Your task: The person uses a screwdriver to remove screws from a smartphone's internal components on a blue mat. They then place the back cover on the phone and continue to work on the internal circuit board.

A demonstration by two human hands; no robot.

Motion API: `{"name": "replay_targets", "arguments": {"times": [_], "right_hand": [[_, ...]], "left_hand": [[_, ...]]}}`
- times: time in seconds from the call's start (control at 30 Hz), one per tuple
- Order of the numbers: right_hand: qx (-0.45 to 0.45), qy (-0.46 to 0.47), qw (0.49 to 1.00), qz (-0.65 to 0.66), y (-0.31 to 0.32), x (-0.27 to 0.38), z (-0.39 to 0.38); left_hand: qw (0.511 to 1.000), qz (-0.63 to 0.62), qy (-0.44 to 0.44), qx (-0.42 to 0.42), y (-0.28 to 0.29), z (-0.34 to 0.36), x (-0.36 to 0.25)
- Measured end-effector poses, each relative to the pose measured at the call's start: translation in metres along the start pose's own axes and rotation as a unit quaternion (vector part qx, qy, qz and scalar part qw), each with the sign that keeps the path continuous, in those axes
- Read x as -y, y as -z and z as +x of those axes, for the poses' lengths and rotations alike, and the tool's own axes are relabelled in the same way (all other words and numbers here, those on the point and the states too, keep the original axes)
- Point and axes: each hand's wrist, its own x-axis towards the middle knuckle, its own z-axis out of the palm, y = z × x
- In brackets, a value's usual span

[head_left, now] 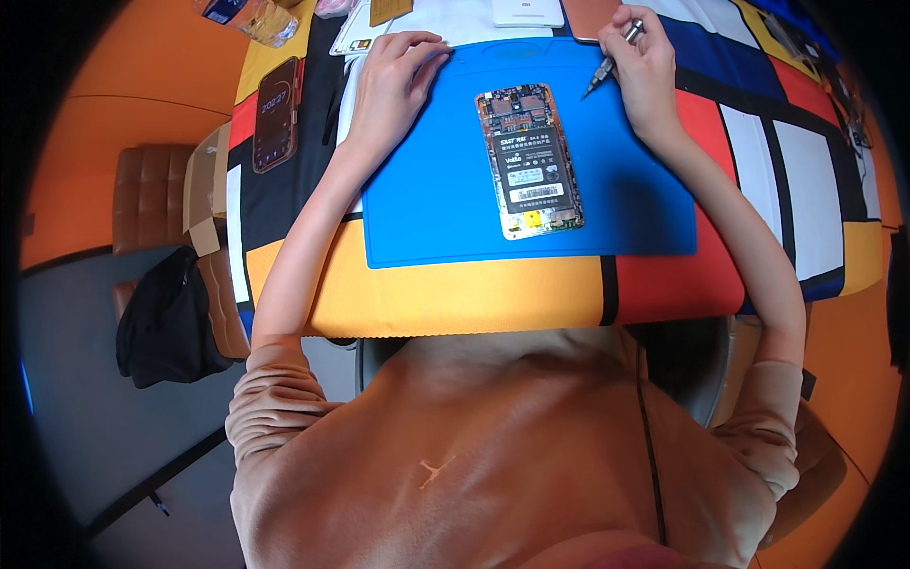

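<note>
An opened smartphone [531, 163] lies on a blue work mat [427, 218], its circuit board at the far end and a black battery [533, 171] filling the middle. My right hand [646, 71] is closed round a slim precision screwdriver [604, 70], right of the phone's far end. The screwdriver slants down to the left, and its tip stays apart from the phone. At the mat's far left corner rests my left hand [398, 76], fingers loosely bent and somewhat apart, with nothing seen in them.
A second phone [276, 116] with its screen lit lies to the left. Beyond the mat are a white box-like item [527, 12] and a brown flat item [592, 17]. A plastic bottle [251, 19] stands far left. Colour-blocked cloth [455, 299] covers the table.
</note>
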Motion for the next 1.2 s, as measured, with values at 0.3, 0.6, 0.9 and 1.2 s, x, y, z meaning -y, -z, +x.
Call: {"name": "replay_targets", "arguments": {"times": [0.3, 0.6, 0.9, 1.2], "right_hand": [[0.05, 0.19, 0.975, -0.106, -0.004, 0.006, -0.006], [0.089, 0.245, 0.953, -0.156, -0.004, -0.001, -0.017], [0.12, 0.238, 0.952, -0.153, -0.004, 0.0, -0.015], [0.112, 0.215, 0.956, -0.165, -0.005, 0.004, -0.017]], "left_hand": [[0.999, 0.018, -0.011, -0.023, 0.003, 0.003, -0.004], [0.999, 0.029, 0.011, -0.025, 0.003, 0.003, -0.005], [0.997, 0.023, 0.065, 0.023, 0.03, 0.011, -0.038], [0.992, -0.059, 0.101, -0.057, 0.025, 0.01, -0.03]]}}
